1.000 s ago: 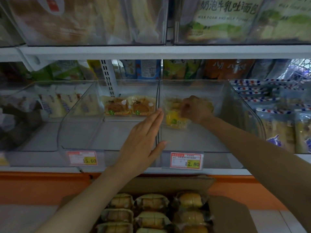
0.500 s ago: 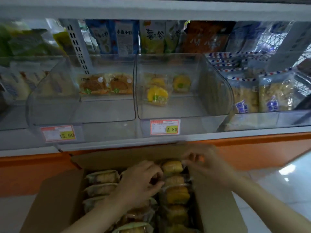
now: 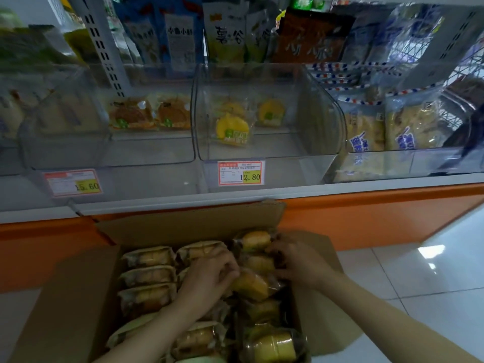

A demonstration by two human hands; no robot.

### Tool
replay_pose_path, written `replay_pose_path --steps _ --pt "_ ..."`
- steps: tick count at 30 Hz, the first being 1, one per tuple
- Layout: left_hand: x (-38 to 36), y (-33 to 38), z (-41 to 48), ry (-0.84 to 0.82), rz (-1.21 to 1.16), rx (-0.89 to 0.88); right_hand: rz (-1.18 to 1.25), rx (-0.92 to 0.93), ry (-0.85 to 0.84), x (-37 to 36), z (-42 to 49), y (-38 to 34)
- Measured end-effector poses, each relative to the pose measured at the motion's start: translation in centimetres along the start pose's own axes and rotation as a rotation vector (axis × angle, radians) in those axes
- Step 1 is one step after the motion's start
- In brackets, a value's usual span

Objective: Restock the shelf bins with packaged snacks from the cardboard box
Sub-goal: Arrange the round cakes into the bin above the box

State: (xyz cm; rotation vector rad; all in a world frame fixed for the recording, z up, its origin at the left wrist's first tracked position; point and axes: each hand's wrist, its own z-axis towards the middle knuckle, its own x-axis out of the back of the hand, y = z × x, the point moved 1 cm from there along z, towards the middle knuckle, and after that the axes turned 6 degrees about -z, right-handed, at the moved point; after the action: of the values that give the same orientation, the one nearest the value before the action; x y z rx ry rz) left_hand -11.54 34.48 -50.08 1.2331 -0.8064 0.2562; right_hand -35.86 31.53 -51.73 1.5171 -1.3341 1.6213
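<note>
Cardboard box (image 3: 183,226) sits open on the floor below the shelf, flaps out, and is packed with rows of wrapped snack packs (image 3: 148,258).

Both hands are down in the box at its right-hand column. Left hand (image 3: 209,276): fingers curled, pinching the left end of a yellow cake pack (image 3: 251,284), which sits tilted and higher than its neighbours. Right hand (image 3: 301,263): fingers curled, tips down among the wrappers at that pack's right end. Whether they actually grip a pack cannot be told.

Above the box is a clear shelf bin (image 3: 322,121) with a price tag (image 3: 240,172) reading 12.80. It holds a few yellow packs (image 3: 231,129) toward the back, and its front floor is bare. The neighbouring clear bin (image 3: 152,150) to the left, tagged 15.60 (image 3: 73,182), has two orange-brown packs (image 3: 131,113) at the rear. Light tiled floor (image 3: 432,271) is to the right of the box.
</note>
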Motion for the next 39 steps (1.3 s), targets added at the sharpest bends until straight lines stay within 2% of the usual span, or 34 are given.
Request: replay_pose_path --steps 2,5,7,11,15,18,20,25,27,30,34,36,39 --pt "1.7 0.1 -0.3 0.021 -0.002 -0.011 -0.108 0.029 -0.013 -0.3 0.5 -0.6" --pt "4.6 1.0 -1.1 0.082 -0.043 -0.01 -0.119 0.035 0.057 0.7 0.2 -1.4" --pt "6.9 2.0 -1.4 0.18 -0.11 -0.028 0.004 0.041 0.125 3.2 -0.5 -1.8" --pt "12.2 4.8 -1.2 0.441 -0.316 -0.081 0.407 0.075 0.219 12.4 -2.7 -3.5" --pt "17.2 7.5 0.3 0.594 -0.425 -0.133 0.56 0.165 0.437 22.8 -2.4 -4.8" --pt "19.6 8.7 1.6 0.627 -0.42 -0.148 0.438 0.166 0.516 27.9 1.3 -5.0" --pt "20.3 9.0 2.3 0.62 -0.401 -0.141 0.352 0.128 0.487 28.8 5.2 -5.0" --pt "21.0 8.8 3.7 0.63 -0.461 -0.099 0.083 0.031 0.27 25.1 14.4 -4.7" --pt "21.3 8.6 4.4 0.631 -0.461 -0.103 -0.005 -0.011 0.263 23.6 16.9 -4.4" --pt "21.9 8.8 5.9 0.639 -0.453 -0.126 0.031 -0.093 0.367 21.9 19.0 -3.9" --pt "22.5 9.8 8.8 0.628 -0.422 -0.169 -0.006 -0.047 0.311 21.7 19.3 -3.4" --pt "22.3 10.4 10.6 0.625 -0.369 -0.168 0.164 0.01 0.426 23.2 17.7 -3.4" --pt "21.4 11.3 12.8 0.637 -0.272 -0.178 0.774 0.164 0.543 26.1 13.6 -4.3"
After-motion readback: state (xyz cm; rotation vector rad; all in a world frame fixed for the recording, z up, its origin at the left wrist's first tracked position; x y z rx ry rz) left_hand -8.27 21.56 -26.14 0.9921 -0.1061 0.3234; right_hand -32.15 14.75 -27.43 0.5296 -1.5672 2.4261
